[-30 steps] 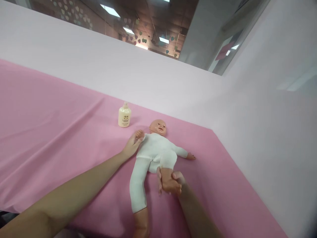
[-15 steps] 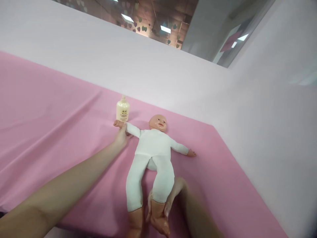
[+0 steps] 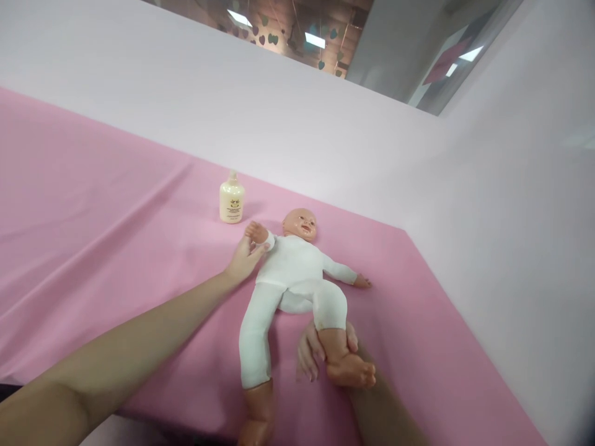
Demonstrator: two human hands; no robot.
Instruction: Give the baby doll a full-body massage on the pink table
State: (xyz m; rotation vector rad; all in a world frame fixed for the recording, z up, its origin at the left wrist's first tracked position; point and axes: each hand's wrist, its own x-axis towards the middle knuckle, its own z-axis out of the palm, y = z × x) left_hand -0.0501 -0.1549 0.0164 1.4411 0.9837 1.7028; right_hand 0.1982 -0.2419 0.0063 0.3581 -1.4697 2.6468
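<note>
A baby doll (image 3: 294,261) in a white cloth body suit lies on its back on a pink cloth (image 3: 153,229). My left hand (image 3: 246,257) is closed round the doll's forearm, just below its small hand, and holds that arm bent up off the cloth. Lower down, my right hand (image 3: 320,350) reaches under the doll's other leg and holds it at the ankle, with the knee bent and the foot raised. Part of my right hand is hidden behind the ankle. The doll's remaining arm and leg lie stretched out on the cloth.
A pale yellow pump bottle (image 3: 231,201) with a dark label stands upright behind my left hand. A white wall (image 3: 223,111) borders the cloth at the back and right. Above it is a glass pane (image 3: 395,56) with ceiling lights showing. Folds run across the cloth on the left.
My left hand has brought the doll's arm inward, away from the bottle and toward its chest. My right hand has lifted the held leg up and to the right, bending its knee.
</note>
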